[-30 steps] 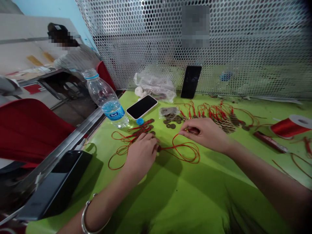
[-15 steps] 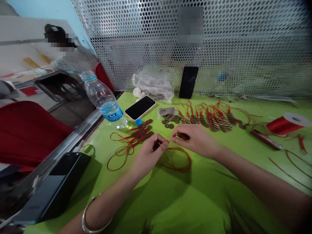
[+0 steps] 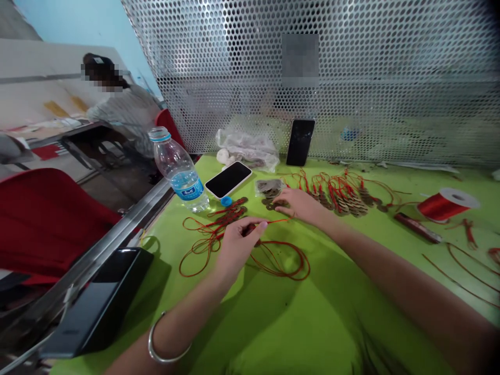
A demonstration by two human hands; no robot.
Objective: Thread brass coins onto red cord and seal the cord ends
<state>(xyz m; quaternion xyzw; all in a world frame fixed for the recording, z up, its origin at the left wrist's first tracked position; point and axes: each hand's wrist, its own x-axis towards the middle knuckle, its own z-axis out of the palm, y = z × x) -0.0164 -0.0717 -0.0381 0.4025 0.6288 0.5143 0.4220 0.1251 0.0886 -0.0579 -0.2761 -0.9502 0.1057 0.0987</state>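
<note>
My left hand (image 3: 241, 245) pinches a red cord (image 3: 278, 221), whose end sticks out to the right past the thumb. Loops of red cord (image 3: 300, 260) lie on the green table below and right of it. My right hand (image 3: 296, 204) reaches over the loose bronze coins (image 3: 269, 202) beside a small clear bag (image 3: 269, 186); its fingertips are at the coins, and whether they grip one is unclear. Coin strings with red cords (image 3: 230, 212) lie left of my left hand. A row of more coin strings (image 3: 344, 195) lies beyond my right forearm.
A water bottle (image 3: 183, 177), blue cap (image 3: 226, 201) and flat phone (image 3: 228, 179) stand or lie at the left. Another phone (image 3: 300, 141) leans on the mesh panel. Right are a red spool (image 3: 441, 205) and dark red stick (image 3: 419, 227). A person (image 3: 121, 109) sits far left.
My right hand has let go of the cord and moved up to the loose coins. My left hand still holds the cord. The camera view has shifted slightly.
</note>
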